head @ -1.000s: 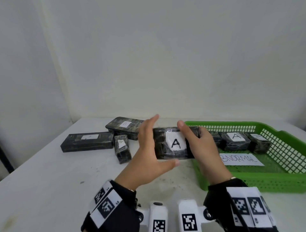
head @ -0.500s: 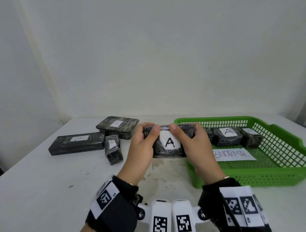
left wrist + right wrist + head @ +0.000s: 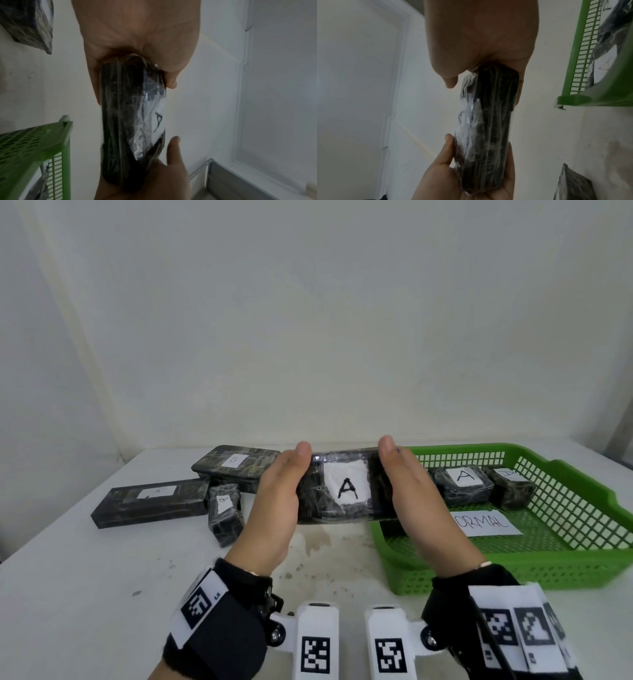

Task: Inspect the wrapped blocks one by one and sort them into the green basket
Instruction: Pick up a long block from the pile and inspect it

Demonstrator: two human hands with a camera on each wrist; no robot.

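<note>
Centrally, in the lower middle of the head view, a wrapped block (image 3: 346, 491) with a white label marked "A" is held above the white table (image 3: 85, 570), clear of its surface. Left hand (image 3: 277, 508) grips the block's left end, thumb on the labelled face and fingers behind; right hand (image 3: 416, 505) grips the right end in mirror fashion. Both wrist views confirm each palm closed round an end of the block, thumb on one face, fingers on the other.

At right of the frame, the green basket (image 3: 582, 563) stands on the table, its near left corner partly hidden by the right hand. Along its far side lie two wrapped blocks: one labelled "A" (image 3: 462, 484), and another (image 3: 512, 486) just beside it to the right. A paper slip (image 3: 486, 523) lies on the basket floor, its visible letters reading "ORMAL".

At left of centre, three more wrapped blocks rest on the table: a long block (image 3: 150, 503), a broad flat block marked "B" (image 3: 236, 465) behind it, and a small block (image 3: 224, 513) touching the long one's right end.
</note>
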